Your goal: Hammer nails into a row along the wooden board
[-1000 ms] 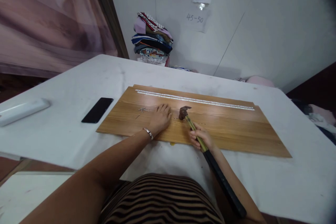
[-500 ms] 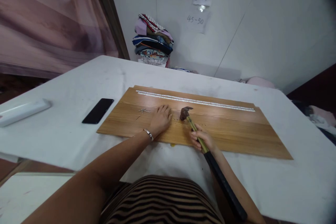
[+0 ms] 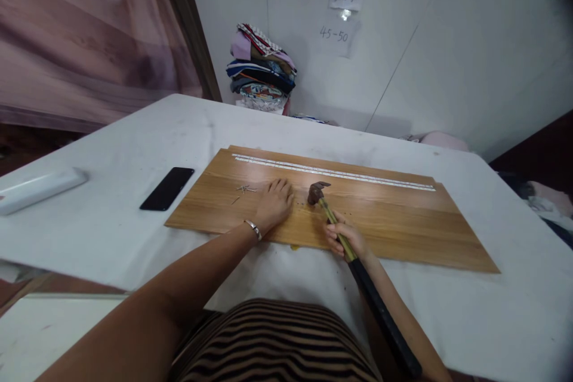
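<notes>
My left hand (image 3: 274, 201) lies flat on a wooden board (image 3: 412, 224), fingers stretched toward the far side and holding nothing. Wrapped round the shaft of a claw hammer (image 3: 330, 215) are the fingers of my right hand (image 3: 347, 237). The hammer's rusty head is at the board's middle, close to a row of small dark marks; whether it touches the wood I cannot tell. Its black grip end hangs back along my right forearm. A small heap of nails (image 3: 246, 188) lies on the board left of my left hand, with a single nail (image 3: 235, 199) just below.
Two white measuring strips (image 3: 333, 173) run along the board's far side. A black phone (image 3: 167, 189) and a white cylindrical object (image 3: 42, 190) lie to the left on the white-covered table (image 3: 206, 131). Folded cloths (image 3: 262, 68) are stacked by the wall.
</notes>
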`<state>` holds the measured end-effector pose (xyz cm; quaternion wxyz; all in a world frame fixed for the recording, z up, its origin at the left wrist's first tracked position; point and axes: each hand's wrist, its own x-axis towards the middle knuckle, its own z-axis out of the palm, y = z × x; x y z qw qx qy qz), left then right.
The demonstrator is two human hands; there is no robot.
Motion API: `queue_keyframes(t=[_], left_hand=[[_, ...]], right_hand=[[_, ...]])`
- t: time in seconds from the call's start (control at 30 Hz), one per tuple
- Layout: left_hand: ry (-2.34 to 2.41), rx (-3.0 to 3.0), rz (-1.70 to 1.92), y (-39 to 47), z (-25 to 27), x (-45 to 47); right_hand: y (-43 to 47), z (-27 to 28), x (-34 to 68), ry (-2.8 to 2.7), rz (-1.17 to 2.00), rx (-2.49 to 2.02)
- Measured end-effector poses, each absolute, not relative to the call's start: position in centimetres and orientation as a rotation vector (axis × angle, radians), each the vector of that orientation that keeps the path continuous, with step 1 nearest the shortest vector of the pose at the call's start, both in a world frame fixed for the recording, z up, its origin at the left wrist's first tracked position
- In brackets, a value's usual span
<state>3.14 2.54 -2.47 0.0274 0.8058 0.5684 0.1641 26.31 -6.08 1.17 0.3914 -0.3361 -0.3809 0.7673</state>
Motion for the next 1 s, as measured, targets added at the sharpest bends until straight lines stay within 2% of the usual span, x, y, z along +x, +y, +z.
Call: queue_keyframes(t=[1.0], left_hand=[[1.776,2.485,0.523,2.65,-2.90,3.13]], right_hand=[[-6.09,0.92,26.39,-0.964,1.976,-0.816]])
